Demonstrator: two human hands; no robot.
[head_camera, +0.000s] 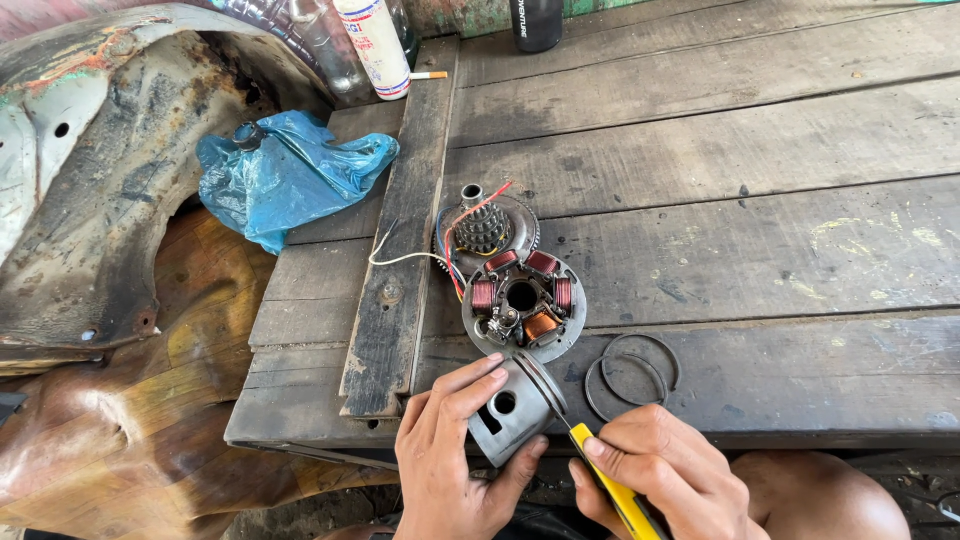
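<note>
My left hand (455, 455) grips a grey metal piston (508, 408) at the near edge of the wooden bench, its crown turned to the right. My right hand (665, 475) holds a yellow-handled screwdriver (612, 490), with the thin tip resting against the piston's ring grooves. Just beyond the piston lies a round stator plate (523, 300) with copper coils and coloured wires. Behind that sits a toothed gear part (485, 228). Two thin piston rings (630, 370) lie on the planks to the right of the piston.
The bench (720, 160) is made of weathered wooden planks. A crumpled blue plastic bag (285, 175) lies at its left end. Bottles (375, 45) and a dark can (536, 22) stand at the back. A rusty metal body shell (90, 170) fills the left. My bare knee (825, 500) shows at the lower right.
</note>
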